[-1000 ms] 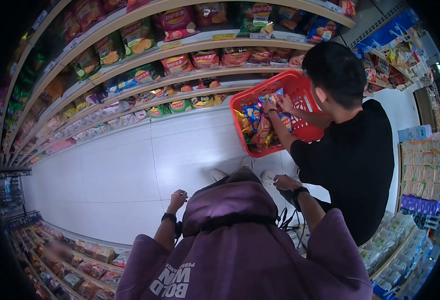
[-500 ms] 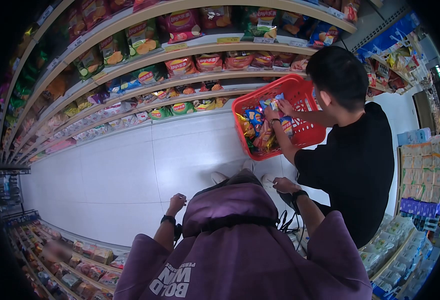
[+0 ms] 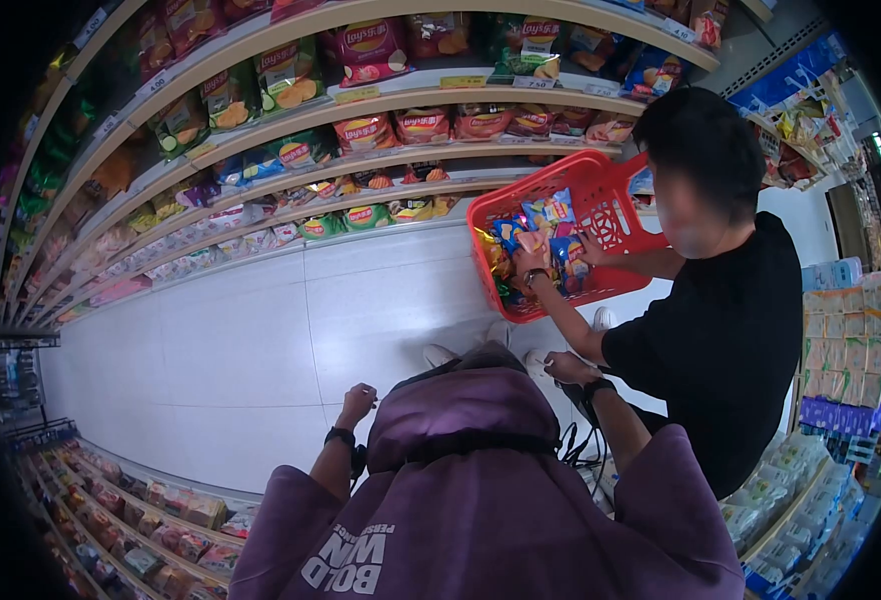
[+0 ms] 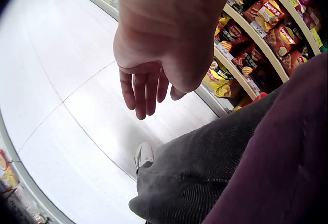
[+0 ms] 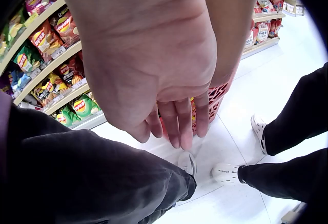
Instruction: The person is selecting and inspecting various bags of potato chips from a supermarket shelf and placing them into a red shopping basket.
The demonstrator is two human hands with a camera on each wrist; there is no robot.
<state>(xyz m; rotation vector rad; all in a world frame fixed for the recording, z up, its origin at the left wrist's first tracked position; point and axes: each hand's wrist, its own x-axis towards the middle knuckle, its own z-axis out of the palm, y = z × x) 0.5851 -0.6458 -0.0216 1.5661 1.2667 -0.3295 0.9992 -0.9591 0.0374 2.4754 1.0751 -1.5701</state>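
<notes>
My left hand (image 3: 360,402) hangs at my side over the floor, holding nothing; its fingers droop loosely in the left wrist view (image 4: 146,88). On the other side, my right hand (image 3: 568,368) also hangs free in front of my hip, fingers relaxed and pointing down in the right wrist view (image 5: 154,70). Ahead and to the right, a red shopping basket (image 3: 536,182) sits on the floor by the shelf. Several chip bags (image 3: 551,210) lie in it, blue ones on top. Another person (image 3: 711,330) in black leans over it with both hands among the bags.
Curved-looking shelves of chip bags (image 3: 366,130) run along the front and left. Behind me to the left is another shelf of packets (image 3: 176,540). Stacked tissue packs (image 3: 846,340) stand at the far right. Black cables (image 3: 586,455) hang by my right hip.
The other person's head has turned and shifted right, and their hands have spread apart over the bags. The blue bags in the basket lie differently. My hands have stayed nearly still.
</notes>
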